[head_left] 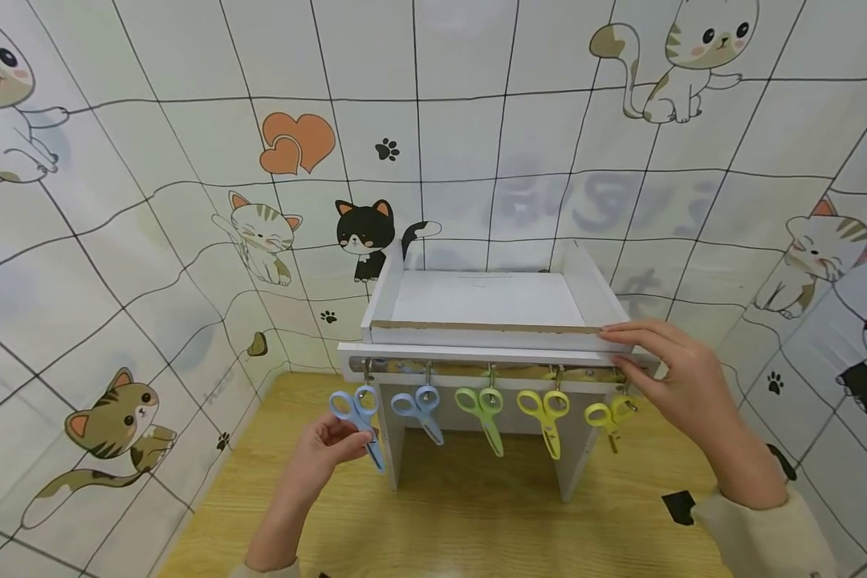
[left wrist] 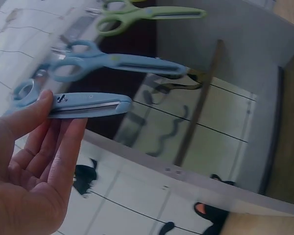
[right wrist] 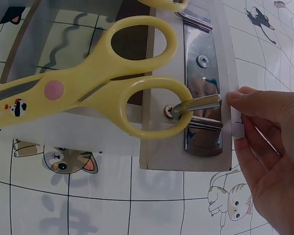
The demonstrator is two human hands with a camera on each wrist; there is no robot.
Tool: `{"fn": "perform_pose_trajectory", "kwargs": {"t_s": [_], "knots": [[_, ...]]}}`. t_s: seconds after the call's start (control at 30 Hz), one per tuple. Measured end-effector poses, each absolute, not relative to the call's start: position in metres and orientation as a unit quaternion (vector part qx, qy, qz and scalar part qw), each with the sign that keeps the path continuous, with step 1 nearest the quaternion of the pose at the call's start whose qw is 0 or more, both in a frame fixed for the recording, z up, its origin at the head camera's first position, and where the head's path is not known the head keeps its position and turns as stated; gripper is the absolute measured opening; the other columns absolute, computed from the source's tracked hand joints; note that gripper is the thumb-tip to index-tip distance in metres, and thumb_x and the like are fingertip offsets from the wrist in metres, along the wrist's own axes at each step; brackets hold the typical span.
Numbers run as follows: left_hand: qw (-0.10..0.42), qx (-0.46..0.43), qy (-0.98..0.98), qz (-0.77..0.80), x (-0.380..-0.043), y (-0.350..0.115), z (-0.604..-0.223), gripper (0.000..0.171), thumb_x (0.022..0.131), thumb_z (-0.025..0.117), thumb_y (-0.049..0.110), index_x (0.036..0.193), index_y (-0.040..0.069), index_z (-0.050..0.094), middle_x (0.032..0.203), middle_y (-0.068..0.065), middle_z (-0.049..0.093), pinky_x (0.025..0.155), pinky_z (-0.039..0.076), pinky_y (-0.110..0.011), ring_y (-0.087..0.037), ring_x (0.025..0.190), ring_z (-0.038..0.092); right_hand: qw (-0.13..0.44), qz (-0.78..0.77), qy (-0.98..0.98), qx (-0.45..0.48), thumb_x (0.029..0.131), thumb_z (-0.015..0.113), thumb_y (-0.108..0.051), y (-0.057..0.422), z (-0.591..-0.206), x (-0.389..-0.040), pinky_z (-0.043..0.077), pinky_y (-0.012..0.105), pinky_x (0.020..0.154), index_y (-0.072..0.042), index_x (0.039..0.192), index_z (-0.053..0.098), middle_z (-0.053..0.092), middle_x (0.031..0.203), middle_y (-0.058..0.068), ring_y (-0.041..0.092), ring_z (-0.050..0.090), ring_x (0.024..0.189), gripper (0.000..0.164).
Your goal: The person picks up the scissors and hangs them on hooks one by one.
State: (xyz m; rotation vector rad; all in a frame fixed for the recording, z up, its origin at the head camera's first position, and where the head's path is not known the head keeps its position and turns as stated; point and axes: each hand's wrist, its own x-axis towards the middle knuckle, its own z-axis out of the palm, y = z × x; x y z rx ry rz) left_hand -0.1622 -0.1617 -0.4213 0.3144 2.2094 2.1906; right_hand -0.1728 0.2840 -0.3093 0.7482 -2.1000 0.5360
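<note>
My left hand (head_left: 325,449) pinches the blade end of the leftmost blue scissors (left wrist: 93,105) between thumb and fingers. One ring of these scissors is at the first hook, below the front edge of a white shelf (head_left: 477,353). Beside them hang another blue pair (head_left: 421,408), a green pair (head_left: 486,413) and a yellow pair (head_left: 547,416). A second yellow pair (right wrist: 54,110) hangs on the rightmost hook. At the shelf's right end my right hand (head_left: 682,385) grips the white board edge, with the thumb in front and the fingers over the tray rim.
A shallow white tray (head_left: 484,297) tops the shelf. A metal hook rail (right wrist: 202,78) is screwed along its front. The stand rests on a wooden table (head_left: 470,530) against walls covered with cat-print sheeting (head_left: 462,144). A small black piece (head_left: 679,507) lies at the right.
</note>
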Motion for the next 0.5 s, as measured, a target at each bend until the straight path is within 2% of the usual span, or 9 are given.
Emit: {"fn": "perform_pose_trajectory", "kwargs": {"t_s": [0.13,0.23,0.37,0.5], "knots": [[0.000,0.079,0.696,0.713,-0.171,-0.160,-0.438,0.017,0.092,0.066,0.000,0.104,0.011,0.064,0.088,0.010,0.072,0.080,0.061,-0.024,-0.005,0.088,0.071,0.413,0.206,-0.833,0.305,0.059,0.084,0.015,0.283,-0.309,-0.175,0.031,-0.005,0.097,-0.011,0.112,0.075,0.073,0.109,0.007,-0.020,0.046,0.119,0.059],[-0.019,0.083,0.692,0.717,-0.177,-0.160,-0.443,0.019,0.093,0.065,0.001,0.112,0.002,0.062,0.092,0.009,0.073,0.082,0.061,-0.024,-0.007,0.090,0.072,0.412,0.205,-0.827,0.322,0.060,0.084,0.014,0.282,-0.307,-0.178,0.032,-0.004,0.098,-0.011,0.113,0.075,0.073,0.111,0.007,-0.017,0.049,0.119,0.060],[-0.034,0.108,0.699,0.706,-0.182,-0.164,-0.446,0.029,0.094,0.064,0.000,0.119,-0.012,0.055,0.097,0.011,0.074,0.084,0.060,-0.023,-0.005,0.093,0.072,0.380,0.250,-0.820,0.348,0.064,0.081,0.016,0.288,-0.305,-0.183,0.038,0.000,0.101,-0.007,0.115,0.074,0.073,0.114,0.006,-0.013,0.052,0.121,0.056],[-0.038,0.113,0.730,0.673,-0.187,-0.173,-0.451,0.024,0.094,0.064,0.001,0.112,-0.013,0.056,0.094,0.013,0.072,0.083,0.059,-0.019,-0.002,0.090,0.071,0.356,0.291,-0.818,0.346,0.072,0.078,0.014,0.305,-0.304,-0.187,0.040,0.004,0.102,-0.005,0.120,0.072,0.068,0.128,-0.010,-0.010,0.055,0.124,0.051]]}}
